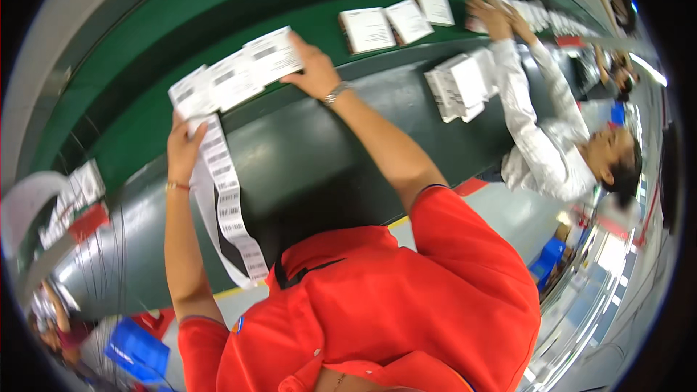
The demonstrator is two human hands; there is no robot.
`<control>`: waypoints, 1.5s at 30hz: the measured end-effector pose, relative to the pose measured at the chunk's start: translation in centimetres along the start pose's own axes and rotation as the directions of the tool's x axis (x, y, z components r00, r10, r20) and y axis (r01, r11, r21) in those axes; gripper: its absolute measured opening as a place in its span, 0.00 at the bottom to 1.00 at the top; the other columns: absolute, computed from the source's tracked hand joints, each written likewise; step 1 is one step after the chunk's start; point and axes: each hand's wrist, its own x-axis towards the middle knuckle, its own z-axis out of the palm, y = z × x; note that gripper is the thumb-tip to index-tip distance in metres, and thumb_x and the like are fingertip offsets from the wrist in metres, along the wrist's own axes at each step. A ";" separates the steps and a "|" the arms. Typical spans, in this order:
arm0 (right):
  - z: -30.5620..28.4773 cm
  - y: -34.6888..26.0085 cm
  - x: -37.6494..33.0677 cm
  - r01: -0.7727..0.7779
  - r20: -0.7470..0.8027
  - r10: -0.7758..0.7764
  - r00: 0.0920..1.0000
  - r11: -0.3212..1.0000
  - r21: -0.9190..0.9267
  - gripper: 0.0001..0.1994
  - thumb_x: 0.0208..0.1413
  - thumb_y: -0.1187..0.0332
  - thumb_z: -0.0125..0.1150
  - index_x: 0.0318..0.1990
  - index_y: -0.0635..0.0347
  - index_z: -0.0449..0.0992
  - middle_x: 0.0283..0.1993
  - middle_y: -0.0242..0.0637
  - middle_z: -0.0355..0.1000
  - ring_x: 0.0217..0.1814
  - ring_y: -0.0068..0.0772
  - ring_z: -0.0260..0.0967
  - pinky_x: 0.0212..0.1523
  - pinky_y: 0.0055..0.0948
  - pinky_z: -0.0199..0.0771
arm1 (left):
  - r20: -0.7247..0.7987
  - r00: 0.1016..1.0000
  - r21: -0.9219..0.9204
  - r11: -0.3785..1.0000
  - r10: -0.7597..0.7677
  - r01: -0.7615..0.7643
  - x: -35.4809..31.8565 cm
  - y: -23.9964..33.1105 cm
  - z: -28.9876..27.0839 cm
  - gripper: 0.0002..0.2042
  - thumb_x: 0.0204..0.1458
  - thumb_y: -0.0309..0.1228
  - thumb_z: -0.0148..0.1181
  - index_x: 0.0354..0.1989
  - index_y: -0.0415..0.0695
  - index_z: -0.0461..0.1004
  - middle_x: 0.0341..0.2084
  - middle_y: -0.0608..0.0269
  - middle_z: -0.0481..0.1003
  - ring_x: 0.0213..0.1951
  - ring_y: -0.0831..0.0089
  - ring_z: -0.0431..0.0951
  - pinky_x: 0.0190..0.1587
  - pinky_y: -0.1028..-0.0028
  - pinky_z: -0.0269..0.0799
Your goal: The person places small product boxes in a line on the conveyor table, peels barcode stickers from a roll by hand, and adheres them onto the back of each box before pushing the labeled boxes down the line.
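Observation:
A row of several flat white boxes with printed labels lies on the green conveyor belt. At the row's right end, my right hand grips the last box, its fingers behind and thumb at the near side. My left hand is closed on a long strip of barcode labels, right at the near corner of the leftmost box. From that hand the strip hangs down over the dark table edge toward my red shirt, curling back on itself at the bottom. The left fingertips are partly hidden.
Farther right on the belt lie three white boxes. A stack of white boxes stands on the dark worktop. Beyond it, a co-worker in white sleeves reaches to more boxes. A blue crate is at lower left.

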 end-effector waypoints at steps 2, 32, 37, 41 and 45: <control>-2.0 -0.1 0.2 -0.110 -0.013 0.111 0.994 0.990 0.089 0.45 0.32 0.57 0.74 0.61 0.60 0.59 0.57 0.50 0.65 0.56 0.50 0.64 0.56 0.36 0.65 | 0.034 0.984 -0.163 0.971 -0.173 0.177 0.6 2.1 -0.3 0.20 0.52 0.34 0.58 0.46 0.28 0.69 0.51 0.57 0.70 0.48 0.75 0.67 0.54 0.77 0.58; -15.7 10.8 1.6 -0.544 -0.271 0.494 0.827 0.575 -0.611 0.41 0.51 0.41 0.51 0.63 0.65 0.54 0.68 0.54 0.46 0.69 0.58 0.42 0.64 0.50 0.45 | 0.542 0.838 -0.261 0.960 0.061 0.100 11.2 14.0 14.5 0.14 0.50 0.25 0.59 0.44 0.31 0.72 0.65 0.43 0.49 0.63 0.61 0.58 0.59 0.73 0.55; -14.9 8.6 0.2 -0.596 -0.393 0.460 0.796 0.710 -0.375 0.43 0.41 0.47 0.64 0.61 0.68 0.58 0.61 0.58 0.54 0.60 0.56 0.54 0.60 0.42 0.55 | 0.302 0.951 -0.378 0.924 0.068 0.054 11.3 10.5 16.1 0.11 0.51 0.25 0.58 0.42 0.32 0.73 0.61 0.45 0.57 0.60 0.68 0.62 0.56 0.75 0.57; -15.2 11.1 -0.6 -0.560 -0.447 0.453 0.771 0.817 -0.136 0.46 0.31 0.52 0.72 0.58 0.68 0.60 0.51 0.53 0.62 0.52 0.53 0.58 0.54 0.38 0.60 | 0.400 0.916 -0.522 0.818 -0.018 0.244 11.6 10.7 17.0 0.10 0.53 0.26 0.57 0.40 0.33 0.74 0.41 0.61 0.74 0.39 0.78 0.71 0.46 0.79 0.64; -16.1 9.0 0.0 -0.579 -0.308 0.510 0.803 0.789 -0.206 0.44 0.30 0.49 0.71 0.53 0.71 0.64 0.45 0.51 0.65 0.49 0.51 0.60 0.52 0.38 0.61 | 0.439 0.897 -0.475 0.832 -0.058 0.287 10.0 15.2 12.8 0.08 0.55 0.29 0.56 0.35 0.35 0.74 0.30 0.66 0.74 0.33 0.79 0.72 0.39 0.79 0.66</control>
